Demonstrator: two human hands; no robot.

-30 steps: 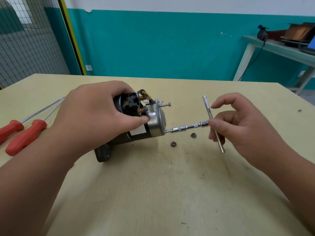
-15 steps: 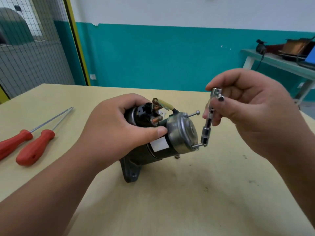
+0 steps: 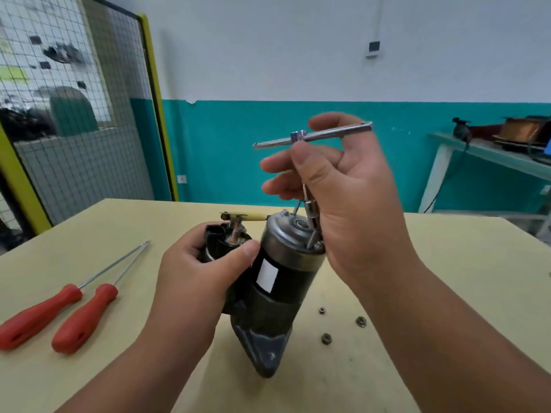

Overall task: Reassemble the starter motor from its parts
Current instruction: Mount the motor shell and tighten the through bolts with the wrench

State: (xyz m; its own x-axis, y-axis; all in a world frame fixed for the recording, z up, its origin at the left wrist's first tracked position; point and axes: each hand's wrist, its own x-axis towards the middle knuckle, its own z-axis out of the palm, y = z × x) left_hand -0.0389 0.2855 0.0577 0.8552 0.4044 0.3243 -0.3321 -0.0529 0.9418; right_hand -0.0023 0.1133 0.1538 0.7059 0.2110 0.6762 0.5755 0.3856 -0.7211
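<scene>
The black starter motor (image 3: 280, 281) stands nearly upright on its nose on the table, its grey metal end cap (image 3: 290, 234) facing up. My left hand (image 3: 205, 272) grips the solenoid side of the motor, thumb pressed on the body. My right hand (image 3: 343, 198) holds the shaft of a chrome T-handle socket wrench (image 3: 313, 135), fingers curled round it just under the crossbar. The wrench's socket sits on a through bolt at the right rim of the end cap. A second bolt sticks up from the cap behind it.
Two red-handled screwdrivers (image 3: 59, 314) lie on the left of the yellow table (image 3: 447, 278). Three small nuts (image 3: 360, 321) lie on the table right of the motor's base. A green bench (image 3: 489, 156) with equipment stands at the far right, and a mesh fence on the left.
The motor was tipped from lying on its side to standing nearly upright. The wrench swung from horizontal to vertical over the end cap, my right hand moving up onto its shaft.
</scene>
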